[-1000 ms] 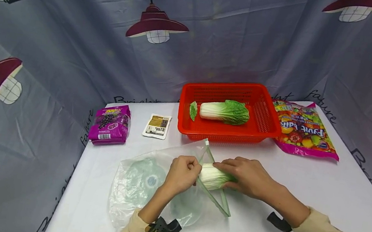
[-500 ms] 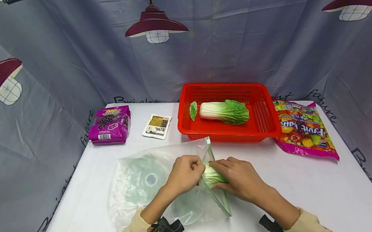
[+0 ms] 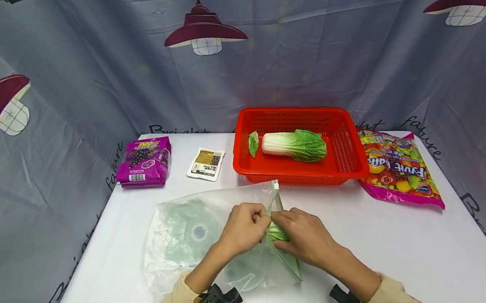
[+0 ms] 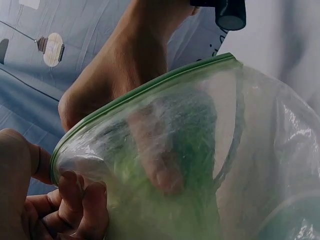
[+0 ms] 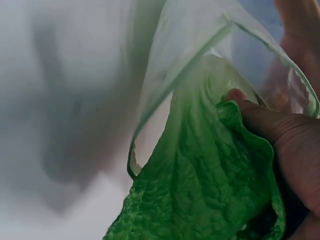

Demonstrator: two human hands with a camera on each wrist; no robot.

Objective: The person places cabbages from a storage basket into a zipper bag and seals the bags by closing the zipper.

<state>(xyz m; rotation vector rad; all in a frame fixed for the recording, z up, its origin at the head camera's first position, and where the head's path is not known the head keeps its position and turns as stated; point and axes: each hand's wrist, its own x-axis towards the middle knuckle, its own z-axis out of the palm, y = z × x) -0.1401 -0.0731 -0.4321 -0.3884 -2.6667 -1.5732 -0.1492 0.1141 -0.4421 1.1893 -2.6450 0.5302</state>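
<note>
A clear zip bag (image 3: 228, 195) with a green sealing strip lies on the table, its mouth toward the right. My left hand (image 3: 243, 228) pinches the bag's edge; the left wrist view shows thumb and fingers (image 4: 70, 200) on either side of the green strip. A napa cabbage (image 5: 200, 165) is partly inside the mouth, pale stem end first, its leafy end outside. My right hand (image 3: 305, 237) grips the cabbage from above, fingertips at the bag's opening. Through the plastic in the left wrist view one right finger (image 4: 162, 170) lies along the green leaves.
Behind the bag stands a red basket (image 3: 241, 167) holding another cabbage (image 3: 294, 144) and a loose leaf (image 3: 253, 143). A purple grape packet (image 3: 143, 162) and a small white sachet (image 3: 206, 164) lie at the left. A fruit candy bag (image 3: 400, 168) sits right of the basket.
My right hand has moved left, pushing the cabbage deeper into the bag, so less of its pale part shows. My left hand keeps its pinch and has shifted slightly right.
</note>
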